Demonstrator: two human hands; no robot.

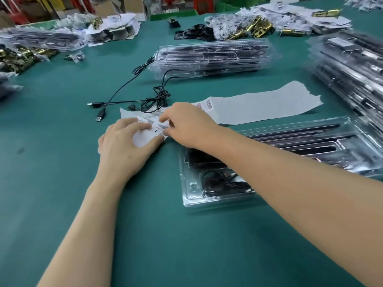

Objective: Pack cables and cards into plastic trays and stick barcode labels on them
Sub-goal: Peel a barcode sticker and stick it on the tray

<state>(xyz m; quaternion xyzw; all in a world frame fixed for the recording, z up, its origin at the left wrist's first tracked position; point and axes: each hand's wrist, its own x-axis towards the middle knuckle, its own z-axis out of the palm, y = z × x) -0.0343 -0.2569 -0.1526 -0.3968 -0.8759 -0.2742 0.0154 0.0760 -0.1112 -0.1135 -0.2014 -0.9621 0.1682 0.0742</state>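
A white sheet of barcode labels [259, 104] lies across the green table [62, 193]. My left hand [126, 146] presses flat on the sheet's near left end, fingers spread. My right hand [186, 125] pinches a barcode label [162, 126] at that end with thumb and forefinger. Under my right forearm lies a clear plastic tray [192, 195] holding black parts and a coiled cable. Loose black USB cables [149, 100] lie just beyond the sheet.
A stack of filled clear trays [211, 56] stands behind the cables, and a taller stack [348, 67] at the right. Piles of white cards and brass parts [255, 27] line the far edge, with more brass parts [18, 56] at the far left.
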